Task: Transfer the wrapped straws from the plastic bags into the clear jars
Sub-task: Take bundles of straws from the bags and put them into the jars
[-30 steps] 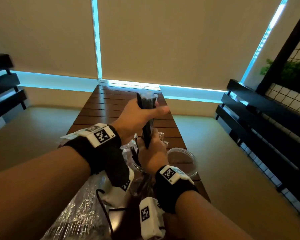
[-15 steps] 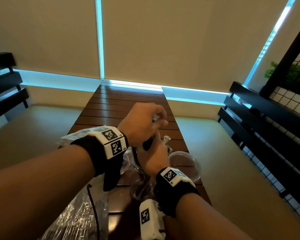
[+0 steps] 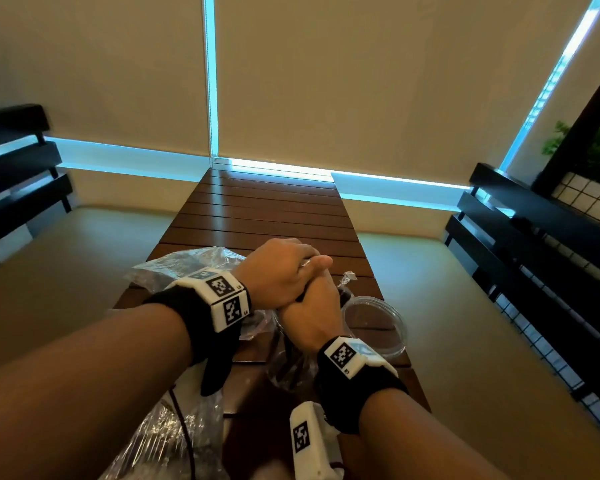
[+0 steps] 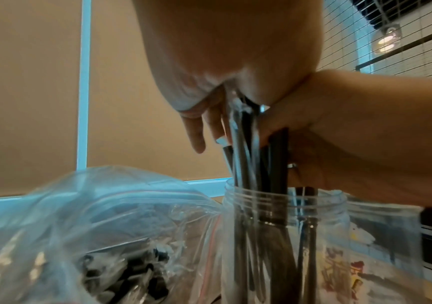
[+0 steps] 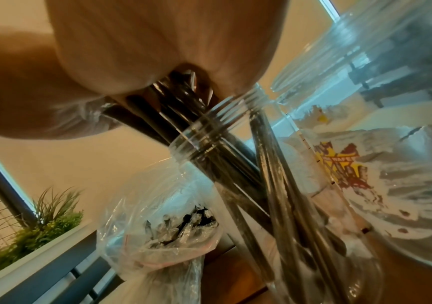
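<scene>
My left hand [image 3: 284,268] grips the top of a bundle of black wrapped straws [image 4: 248,152], and my right hand [image 3: 312,306] grips the same bundle just below it. The two hands touch. The lower ends of the straws stand inside a clear jar [image 4: 282,226] on the wooden table [image 3: 267,209]. In the head view this jar [image 3: 288,372] is mostly hidden under my right wrist. The right wrist view shows the straws [image 5: 183,115] passing through the threaded mouth of the jar [image 5: 209,139].
A plastic bag [image 3: 187,261] with more wrapped straws lies behind my left wrist, and another bag [image 3: 160,441] lies at the near left. A second clear jar [image 3: 374,323] stands to the right, near the table edge. Black benches flank the table.
Both hands have come down with the bundle, and the straws have sunk into the jar. The bundle's top no longer sticks up above my left hand.
</scene>
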